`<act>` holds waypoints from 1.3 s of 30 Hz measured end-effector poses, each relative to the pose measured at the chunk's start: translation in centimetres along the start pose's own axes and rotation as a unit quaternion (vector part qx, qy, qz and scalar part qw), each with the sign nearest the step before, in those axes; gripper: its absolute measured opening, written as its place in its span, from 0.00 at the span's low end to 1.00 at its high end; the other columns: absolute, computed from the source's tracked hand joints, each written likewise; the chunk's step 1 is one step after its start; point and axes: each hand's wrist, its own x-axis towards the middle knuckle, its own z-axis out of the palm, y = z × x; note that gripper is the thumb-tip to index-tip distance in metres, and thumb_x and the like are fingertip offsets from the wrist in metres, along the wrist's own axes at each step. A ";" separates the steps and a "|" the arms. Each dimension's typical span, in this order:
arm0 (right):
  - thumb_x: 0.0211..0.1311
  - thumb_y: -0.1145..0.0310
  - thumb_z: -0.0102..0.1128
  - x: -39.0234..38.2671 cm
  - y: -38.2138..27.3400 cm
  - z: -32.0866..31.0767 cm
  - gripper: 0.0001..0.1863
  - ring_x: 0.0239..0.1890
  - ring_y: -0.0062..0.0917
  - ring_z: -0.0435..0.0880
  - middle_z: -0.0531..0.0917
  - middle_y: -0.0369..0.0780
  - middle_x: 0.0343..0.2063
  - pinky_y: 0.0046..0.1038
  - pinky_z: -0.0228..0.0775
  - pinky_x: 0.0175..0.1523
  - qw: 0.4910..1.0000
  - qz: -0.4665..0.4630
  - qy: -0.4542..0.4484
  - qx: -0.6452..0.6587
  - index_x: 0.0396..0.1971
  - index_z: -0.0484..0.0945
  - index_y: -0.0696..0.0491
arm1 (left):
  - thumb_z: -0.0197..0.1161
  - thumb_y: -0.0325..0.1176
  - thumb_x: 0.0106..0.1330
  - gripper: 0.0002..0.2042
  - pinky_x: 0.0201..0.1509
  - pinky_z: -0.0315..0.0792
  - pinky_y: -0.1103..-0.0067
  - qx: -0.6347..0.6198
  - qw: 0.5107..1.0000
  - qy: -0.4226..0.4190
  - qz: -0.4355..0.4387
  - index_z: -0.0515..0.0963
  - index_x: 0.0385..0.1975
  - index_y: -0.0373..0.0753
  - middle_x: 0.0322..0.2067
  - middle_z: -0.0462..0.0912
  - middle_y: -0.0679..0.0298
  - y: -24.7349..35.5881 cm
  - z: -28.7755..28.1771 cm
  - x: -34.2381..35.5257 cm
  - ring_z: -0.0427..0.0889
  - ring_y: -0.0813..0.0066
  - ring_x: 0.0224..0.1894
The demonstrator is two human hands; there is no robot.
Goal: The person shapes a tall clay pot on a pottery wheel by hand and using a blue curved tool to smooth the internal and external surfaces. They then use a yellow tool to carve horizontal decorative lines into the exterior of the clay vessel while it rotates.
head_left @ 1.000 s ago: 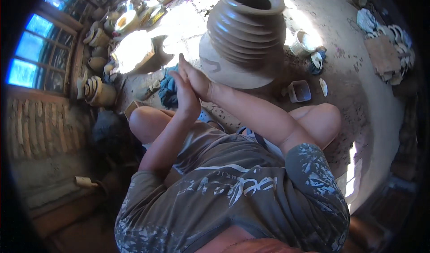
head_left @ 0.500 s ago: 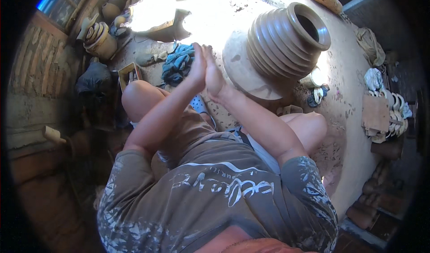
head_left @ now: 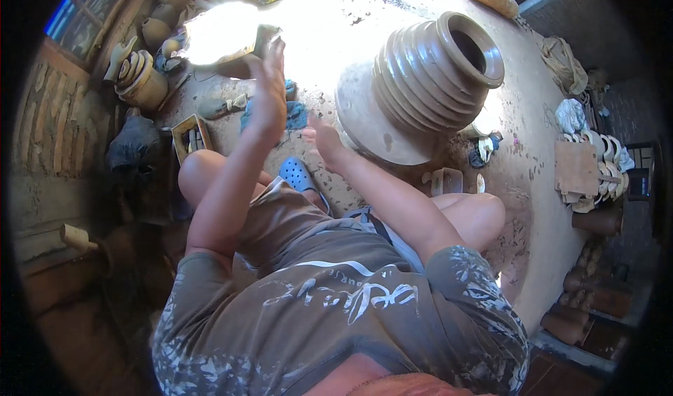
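My left hand (head_left: pixel 269 91) is raised in the air with its fingers stretched out and nothing held, over the floor beside a teal cloth (head_left: pixel 296 119). My right hand (head_left: pixel 322 143) is lower, right of it, slightly blurred, fingers apart and empty, near the edge of a grey wheel disc (head_left: pixel 361 126). On the disc stands a large wet, ribbed clay pot (head_left: pixel 420 80) with a wide rim, tilted in this view. The two hands are apart. My crossed legs and a blue perforated clog (head_left: pixel 298 176) lie below them.
Stacked pots and pieces (head_left: pixel 140 87) line the left wall by a black bag (head_left: pixel 133 143) and an open box (head_left: pixel 193 138). A plastic tub (head_left: pixel 445 181) sits beside my right knee. Curved pieces, a board (head_left: pixel 575 163) and crumpled cloths (head_left: pixel 564 63) are at the right.
My palms were pressed together earlier and have separated: the left hand moved up and left, the right dropped lower. The view has also shifted, so the pot appears further right than at first.
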 end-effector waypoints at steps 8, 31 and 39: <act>0.76 0.42 0.42 -2.2 -3.7 3.8 0.42 0.76 0.43 0.52 0.60 0.55 0.72 0.35 0.41 0.79 0.962 -0.265 -0.066 0.003 0.74 0.53 0.62 | 0.22 0.76 0.68 0.53 0.80 0.29 0.63 0.233 0.968 -0.026 -0.085 0.37 0.76 0.30 0.78 0.38 0.45 -13.8 -4.5 -2.5 0.34 0.51 0.80; 0.65 0.68 0.63 -40.3 -3.9 -28.7 0.12 0.40 0.33 0.88 0.87 0.46 0.46 0.33 0.79 0.50 0.717 -0.226 0.578 -0.317 0.46 0.84 0.56 | 0.64 0.63 0.61 0.49 0.77 0.48 0.52 0.789 0.430 -0.434 0.065 0.55 0.74 0.35 0.73 0.54 0.40 -12.2 6.9 -5.2 0.53 0.43 0.76; 0.58 0.69 0.61 -40.7 36.6 -32.5 0.12 0.46 0.47 0.84 0.86 0.49 0.41 0.44 0.76 0.52 0.803 0.205 0.471 -0.302 0.41 0.83 0.58 | 0.61 0.55 0.67 0.32 0.75 0.56 0.56 0.750 0.432 -0.485 0.126 0.74 0.60 0.33 0.58 0.79 0.45 -13.2 11.4 -5.7 0.76 0.49 0.62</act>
